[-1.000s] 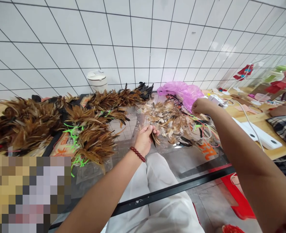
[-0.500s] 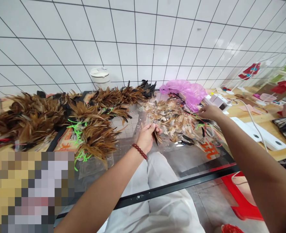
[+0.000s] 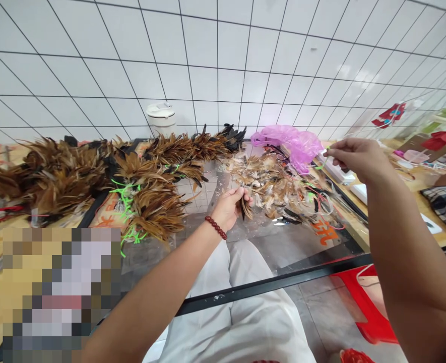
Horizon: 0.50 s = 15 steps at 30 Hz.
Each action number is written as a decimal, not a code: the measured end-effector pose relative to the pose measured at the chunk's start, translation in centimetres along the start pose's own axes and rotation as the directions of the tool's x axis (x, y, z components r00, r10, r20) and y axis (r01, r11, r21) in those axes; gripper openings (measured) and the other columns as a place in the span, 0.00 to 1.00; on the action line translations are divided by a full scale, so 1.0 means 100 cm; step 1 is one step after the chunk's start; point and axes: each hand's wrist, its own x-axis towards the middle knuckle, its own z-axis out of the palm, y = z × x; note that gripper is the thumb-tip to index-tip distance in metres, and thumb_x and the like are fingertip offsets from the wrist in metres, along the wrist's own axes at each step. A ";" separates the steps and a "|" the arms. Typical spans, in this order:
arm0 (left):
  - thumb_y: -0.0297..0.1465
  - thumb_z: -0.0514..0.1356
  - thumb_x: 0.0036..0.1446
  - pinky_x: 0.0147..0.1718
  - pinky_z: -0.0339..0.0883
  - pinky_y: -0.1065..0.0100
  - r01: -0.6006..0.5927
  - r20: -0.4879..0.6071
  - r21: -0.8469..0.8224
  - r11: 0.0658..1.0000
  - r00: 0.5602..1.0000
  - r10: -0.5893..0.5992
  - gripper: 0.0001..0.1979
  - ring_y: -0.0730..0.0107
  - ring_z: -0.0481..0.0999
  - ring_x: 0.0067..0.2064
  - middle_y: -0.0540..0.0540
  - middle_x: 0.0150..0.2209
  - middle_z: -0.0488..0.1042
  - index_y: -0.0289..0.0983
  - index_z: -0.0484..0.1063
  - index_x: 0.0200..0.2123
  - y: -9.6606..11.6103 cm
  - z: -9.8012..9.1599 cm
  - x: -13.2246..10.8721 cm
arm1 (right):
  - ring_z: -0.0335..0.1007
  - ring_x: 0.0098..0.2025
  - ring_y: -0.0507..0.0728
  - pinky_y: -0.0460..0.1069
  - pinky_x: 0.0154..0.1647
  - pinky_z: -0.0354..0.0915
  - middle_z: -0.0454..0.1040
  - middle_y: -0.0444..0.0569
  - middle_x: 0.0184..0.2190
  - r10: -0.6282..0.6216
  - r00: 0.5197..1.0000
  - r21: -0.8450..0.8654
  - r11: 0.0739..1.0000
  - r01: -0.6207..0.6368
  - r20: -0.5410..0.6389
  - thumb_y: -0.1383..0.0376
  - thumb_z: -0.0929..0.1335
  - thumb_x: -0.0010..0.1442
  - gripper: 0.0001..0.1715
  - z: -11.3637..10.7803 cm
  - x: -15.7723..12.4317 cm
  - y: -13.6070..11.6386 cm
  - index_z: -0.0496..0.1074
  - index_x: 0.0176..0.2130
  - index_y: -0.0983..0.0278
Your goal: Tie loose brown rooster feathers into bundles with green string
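Observation:
My left hand (image 3: 230, 205), with a red bead bracelet at the wrist, pinches a small bunch of brown feathers (image 3: 246, 208) over the glass tabletop. Raised at the right, my right hand (image 3: 353, 155) has its fingers closed on a thin green tie (image 3: 324, 162). Between the hands lies a loose pile of pale brown feathers (image 3: 271, 186). Brown feather bundles (image 3: 152, 212) with green ties (image 3: 122, 194) rest left of my left hand. More brown feathers (image 3: 64, 176) are heaped at the far left.
A pink plastic bag (image 3: 289, 143) and a white lidded cup (image 3: 161, 118) stand by the tiled wall. White devices (image 3: 359, 192) lie at the right, near another person's plaid sleeve (image 3: 444, 204). A black table edge (image 3: 275, 282) crosses above my lap; a red stool (image 3: 374, 312) is below.
My right hand has risen and moved right from beside the feather pile, with a green tie now at its fingertips. My left hand still holds its feathers. The view has shifted slightly.

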 end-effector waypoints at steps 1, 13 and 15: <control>0.29 0.62 0.56 0.29 0.68 0.71 -0.006 0.008 0.002 1.000 1.000 0.006 0.08 0.73 0.73 0.26 0.50 0.22 0.68 0.32 0.70 0.26 0.001 -0.001 0.000 | 0.63 0.21 0.47 0.49 0.26 0.57 0.72 0.48 0.20 0.028 1.000 0.079 0.997 -0.028 0.001 0.69 0.72 0.52 0.06 0.000 -0.002 -0.012 0.74 0.33 0.70; 0.33 0.68 0.49 0.27 0.66 0.73 -0.155 0.120 0.022 0.988 0.981 0.151 0.10 0.76 0.72 0.26 0.49 0.28 0.73 0.33 0.71 0.27 0.044 -0.009 -0.001 | 0.70 0.25 0.50 0.46 0.27 0.68 0.76 0.46 0.27 -0.270 0.929 0.542 0.835 0.096 0.251 0.62 0.74 0.48 0.11 0.156 -0.066 -0.090 0.75 0.34 0.65; 0.34 0.68 0.49 0.27 0.67 0.71 -0.120 0.120 0.111 0.987 0.987 0.106 0.11 0.73 0.73 0.26 0.48 0.24 0.72 0.33 0.71 0.28 0.039 -0.013 0.001 | 0.69 0.24 0.51 0.46 0.26 0.67 0.75 0.44 0.24 -0.263 0.927 0.584 0.809 0.061 0.267 0.59 0.74 0.48 0.13 0.182 -0.078 -0.082 0.74 0.32 0.64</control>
